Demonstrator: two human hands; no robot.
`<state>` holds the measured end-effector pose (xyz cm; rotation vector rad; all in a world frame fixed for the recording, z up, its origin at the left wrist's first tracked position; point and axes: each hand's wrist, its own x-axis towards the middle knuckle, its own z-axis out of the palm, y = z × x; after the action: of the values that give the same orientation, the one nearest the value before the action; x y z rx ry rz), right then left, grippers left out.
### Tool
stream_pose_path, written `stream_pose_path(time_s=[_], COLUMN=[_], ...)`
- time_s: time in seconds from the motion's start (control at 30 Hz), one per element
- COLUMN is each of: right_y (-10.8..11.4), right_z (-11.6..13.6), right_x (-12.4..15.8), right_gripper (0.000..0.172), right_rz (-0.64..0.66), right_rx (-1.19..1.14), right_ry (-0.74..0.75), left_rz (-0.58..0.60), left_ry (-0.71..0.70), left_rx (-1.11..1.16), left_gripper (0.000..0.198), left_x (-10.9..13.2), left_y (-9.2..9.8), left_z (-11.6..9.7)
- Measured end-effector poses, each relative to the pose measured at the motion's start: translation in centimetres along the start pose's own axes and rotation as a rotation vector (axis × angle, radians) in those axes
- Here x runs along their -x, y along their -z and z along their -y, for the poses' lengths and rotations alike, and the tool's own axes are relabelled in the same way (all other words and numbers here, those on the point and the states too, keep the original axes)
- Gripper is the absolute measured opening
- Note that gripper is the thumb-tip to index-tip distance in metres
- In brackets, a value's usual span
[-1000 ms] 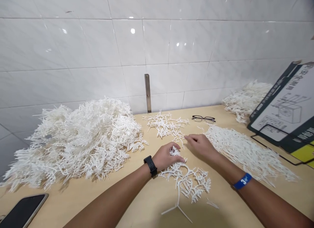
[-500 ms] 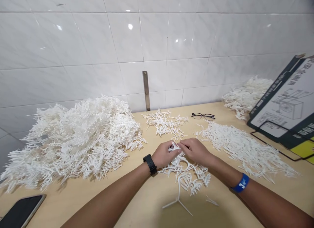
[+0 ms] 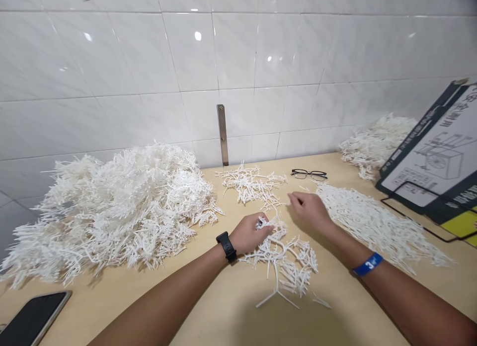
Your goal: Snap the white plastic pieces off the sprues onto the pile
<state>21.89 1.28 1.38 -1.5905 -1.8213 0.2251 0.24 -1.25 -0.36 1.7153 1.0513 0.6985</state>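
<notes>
My left hand (image 3: 250,232), with a black watch on its wrist, is closed around the top of a branched white plastic frame (image 3: 283,261) that lies on the wooden table (image 3: 223,311). My right hand (image 3: 309,210), above a blue wristband, hovers a little further back and to the right, fingers pinched together on a small white piece I can barely see. It sits at the near edge of a flat spread of loose white plastic sticks (image 3: 372,224). A smaller heap of empty white frames (image 3: 251,184) lies just behind both hands.
A big pile of white plastic frames (image 3: 112,207) fills the left of the table; another pile (image 3: 376,142) lies at the back right. Black-rimmed glasses (image 3: 309,174) lie near the tiled wall. A dark phone (image 3: 33,318) is at the front left, a printed box on a wire stand (image 3: 436,162) at the right.
My right hand met my left at the frame's top, then pulled away to the right toward the loose sticks. My left hand kept hold of the frame, which shifted slightly.
</notes>
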Motion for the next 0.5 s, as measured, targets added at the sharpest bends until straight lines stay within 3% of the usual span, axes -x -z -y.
stream_pose_path(time_s=[0.1, 0.27, 0.37, 0.5], right_y=[1.4, 2.2, 1.6, 0.2], right_z=[-2.1, -2.8, -0.7, 2.2], right_x=[-1.5, -1.9, -0.7, 1.1], right_gripper=[0.042, 0.049, 0.050, 0.037], right_rz=[-0.087, -0.008, 0.109, 0.396], right_rx=[0.086, 0.180, -0.030, -0.248], right_ry=[-0.126, -0.259, -0.157, 0.082], left_rz=[0.025, -0.038, -0.041, -0.025], left_ry=[0.035, -0.038, -0.033, -0.052], left_rx=[-0.005, -0.023, -0.014, -0.002], left_gripper=[0.030, 0.027, 0.028, 0.029], left_x=[0.2, 0.0, -0.1, -0.2], left_y=[0.0, 0.2, 0.2, 0.1], left_z=[-0.1, -0.5, -0.7, -0.6])
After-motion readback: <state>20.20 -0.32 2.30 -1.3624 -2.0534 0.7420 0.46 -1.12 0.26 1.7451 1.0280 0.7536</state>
